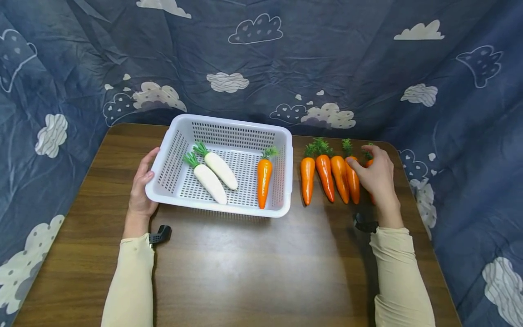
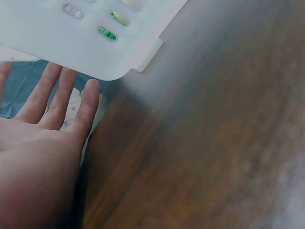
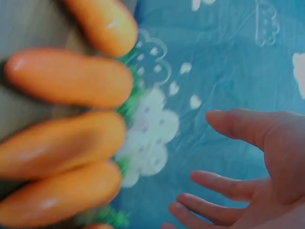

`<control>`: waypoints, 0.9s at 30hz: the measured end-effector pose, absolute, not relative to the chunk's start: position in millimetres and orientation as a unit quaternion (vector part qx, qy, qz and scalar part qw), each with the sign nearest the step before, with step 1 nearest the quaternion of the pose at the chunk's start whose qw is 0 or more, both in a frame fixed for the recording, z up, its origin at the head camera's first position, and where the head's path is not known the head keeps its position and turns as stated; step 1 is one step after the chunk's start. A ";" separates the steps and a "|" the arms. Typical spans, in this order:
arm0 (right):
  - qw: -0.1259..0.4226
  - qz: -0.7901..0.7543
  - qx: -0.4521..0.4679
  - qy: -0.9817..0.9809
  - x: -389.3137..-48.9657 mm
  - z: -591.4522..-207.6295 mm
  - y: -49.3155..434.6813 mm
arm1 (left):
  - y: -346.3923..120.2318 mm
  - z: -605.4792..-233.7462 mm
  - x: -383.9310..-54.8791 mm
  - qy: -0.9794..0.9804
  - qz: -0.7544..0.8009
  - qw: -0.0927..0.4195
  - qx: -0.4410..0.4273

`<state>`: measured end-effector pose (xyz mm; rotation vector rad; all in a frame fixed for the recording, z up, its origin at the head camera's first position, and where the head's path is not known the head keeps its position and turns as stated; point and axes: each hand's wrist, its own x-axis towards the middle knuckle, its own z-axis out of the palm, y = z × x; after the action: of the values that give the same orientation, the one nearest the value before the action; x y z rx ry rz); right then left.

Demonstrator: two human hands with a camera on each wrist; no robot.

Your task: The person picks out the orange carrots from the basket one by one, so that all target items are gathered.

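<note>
My left hand is at the left end of a white plastic basket, its fingers extended along the outside wall. From the left wrist view, the fingers look nearly straight, with some tips hidden behind the basket. Two white radishes with green tops lie inside, and a carrot lies near the basket's right wall. Over the right end of a row of carrots hovers my right hand, thumb and fingers spread apart and holding nothing. It partly hides the rightmost carrot.
The wooden table carries the basket and the carrots side by side near its back edge. A dark blue cloth printed with clouds hangs behind and around the sides. Each wrist wears a small black device.
</note>
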<state>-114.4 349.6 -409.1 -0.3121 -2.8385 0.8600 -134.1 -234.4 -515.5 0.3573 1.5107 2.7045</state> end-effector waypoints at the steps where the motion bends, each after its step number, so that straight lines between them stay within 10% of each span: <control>1: 0.079 0.291 -0.096 -0.949 -115.5 -406.0 344.1 | -234.7 -515.3 -133.9 0.484 0.867 0.012 0.115; 27: 0.025 0.288 0.026 -0.957 -143.9 -358.7 229.1 | -232.9 -513.2 -134.4 0.483 0.869 0.007 0.109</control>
<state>-143.9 229.1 -358.7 0.0815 -2.9598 0.8900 -134.4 -232.9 -513.2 0.3398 1.5102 2.7183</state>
